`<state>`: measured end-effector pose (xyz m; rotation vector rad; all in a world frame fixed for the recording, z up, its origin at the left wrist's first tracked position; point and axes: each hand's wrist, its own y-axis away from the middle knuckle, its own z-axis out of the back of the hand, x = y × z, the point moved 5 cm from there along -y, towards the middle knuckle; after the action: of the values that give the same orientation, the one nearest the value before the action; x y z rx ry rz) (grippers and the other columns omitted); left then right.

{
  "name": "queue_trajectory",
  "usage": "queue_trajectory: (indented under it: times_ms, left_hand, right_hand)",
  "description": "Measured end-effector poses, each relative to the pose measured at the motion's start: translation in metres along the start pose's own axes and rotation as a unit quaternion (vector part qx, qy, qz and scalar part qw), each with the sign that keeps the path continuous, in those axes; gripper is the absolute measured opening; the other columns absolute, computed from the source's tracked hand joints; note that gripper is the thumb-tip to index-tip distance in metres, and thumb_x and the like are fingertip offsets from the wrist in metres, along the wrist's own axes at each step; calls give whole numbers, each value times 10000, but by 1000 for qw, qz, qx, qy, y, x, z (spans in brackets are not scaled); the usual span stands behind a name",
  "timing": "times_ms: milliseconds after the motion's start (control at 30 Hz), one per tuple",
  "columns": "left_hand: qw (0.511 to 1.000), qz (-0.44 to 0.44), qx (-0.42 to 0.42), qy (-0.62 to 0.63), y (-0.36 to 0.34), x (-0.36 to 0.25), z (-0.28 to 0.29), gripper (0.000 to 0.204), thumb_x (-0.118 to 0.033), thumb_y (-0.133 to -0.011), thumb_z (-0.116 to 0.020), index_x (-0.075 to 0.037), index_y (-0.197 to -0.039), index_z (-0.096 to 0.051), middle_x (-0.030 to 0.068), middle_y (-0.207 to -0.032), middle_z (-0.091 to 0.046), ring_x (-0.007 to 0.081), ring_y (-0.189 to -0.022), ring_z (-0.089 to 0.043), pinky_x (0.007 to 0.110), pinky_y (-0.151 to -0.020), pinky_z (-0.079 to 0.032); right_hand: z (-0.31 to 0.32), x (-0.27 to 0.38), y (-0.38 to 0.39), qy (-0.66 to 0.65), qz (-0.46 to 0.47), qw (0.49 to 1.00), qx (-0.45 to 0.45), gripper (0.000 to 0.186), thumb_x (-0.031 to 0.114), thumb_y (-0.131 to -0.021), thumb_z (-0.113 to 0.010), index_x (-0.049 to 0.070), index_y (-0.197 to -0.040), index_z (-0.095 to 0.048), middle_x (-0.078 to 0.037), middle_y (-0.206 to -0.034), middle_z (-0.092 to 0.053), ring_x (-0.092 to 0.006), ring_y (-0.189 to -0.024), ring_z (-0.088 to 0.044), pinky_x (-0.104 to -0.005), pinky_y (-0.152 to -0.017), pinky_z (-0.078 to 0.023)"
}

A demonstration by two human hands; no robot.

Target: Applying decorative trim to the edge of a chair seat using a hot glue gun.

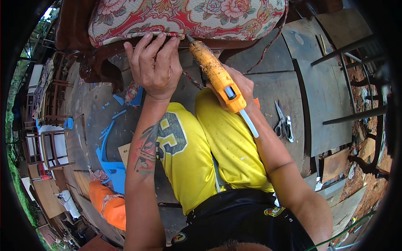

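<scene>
I am seeing right hand (pixel 238 90) clenching yellow glue gun (pixel 215 75), nozzle touching far floral cushion (pixel 188 16) edge. Left hand (pixel 154 67), fingers spread, pressing trim (pixel 167 35) just left. Risk, I am judging: hot glue burning fingertips, trim slipping.

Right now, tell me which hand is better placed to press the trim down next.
Left. The left hand already lies flat with its fingertips on the trim at the cushion edge. The right hand is full, gripping the glue gun.
</scene>
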<state>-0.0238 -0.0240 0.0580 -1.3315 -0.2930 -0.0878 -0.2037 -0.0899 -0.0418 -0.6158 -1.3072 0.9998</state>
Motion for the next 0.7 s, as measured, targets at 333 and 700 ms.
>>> queue_trajectory:
  times_ms: [333, 700]
  left_hand:
    - [1000, 5, 0, 9, 0, -2, 0, 244, -150, -803, -926, -239, -993, -801, -60, -1102, -720, 214, -1176, -680, 512, -1246, -382]
    - [1000, 12, -5, 12, 0, 0, 1, 250, -152, -796, -935, -239, -993, -808, -64, -1091, -728, 212, -1163, -690, 491, -1238, -393]
  right_hand:
    - [-4, -11, 7, -2, -12, 1000, 29, 500, 104, -790, -931, -18, -1220, -710, -173, -1119, -773, -330, -981, -788, -395, -871, -635]
    - [-5, -10, 6, -2, -5, 1000, 30, 477, 83, -789, -922, -34, -1201, -712, -171, -1063, -773, -343, -963, -779, -392, -876, -619]
